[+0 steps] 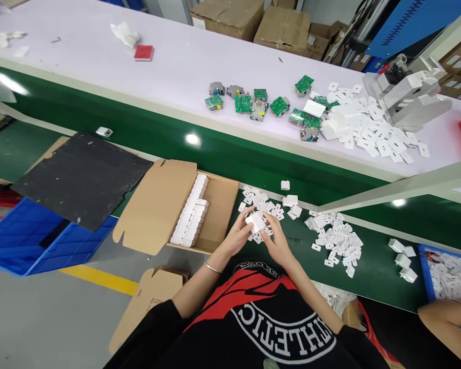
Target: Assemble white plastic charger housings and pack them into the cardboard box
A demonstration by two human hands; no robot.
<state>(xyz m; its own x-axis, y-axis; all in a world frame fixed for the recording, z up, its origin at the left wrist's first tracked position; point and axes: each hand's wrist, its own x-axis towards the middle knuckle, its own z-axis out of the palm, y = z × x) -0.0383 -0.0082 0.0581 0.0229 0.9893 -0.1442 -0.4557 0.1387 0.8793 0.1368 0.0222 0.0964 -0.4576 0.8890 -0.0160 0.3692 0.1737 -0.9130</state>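
Both hands: A worker's left hand point(238, 237) and right hand point(277, 242) meet above a green workbench point(299, 243), fingers of each grasping one white plastic housing point(255, 222).
Grip: The left fingers hold the housing's left side and near corner; the right fingers curl at its right edge.
Housing's place: Directly in front of the worker's chest, over a scatter of small white plates point(273, 209).
Housing's direction: A smooth, broad face points up toward the camera, its edges askew to the bench; nearly as wide as long, so its long axis cannot be told.
Carton at left: An open cardboard carton point(218, 207) holds a row of white housings point(189, 218), the row's long axis running away from the worker.
Bench at right: A second heap of white plates point(338, 240) lies near a few loose white blocks point(403, 260).
Upper shelf: Green circuit boards point(243, 104) sit in a loose cluster, white parts piled to their right.
Right edge: Another person's forearm point(447, 320) rests beside a blue bin point(425, 274) of white pieces.
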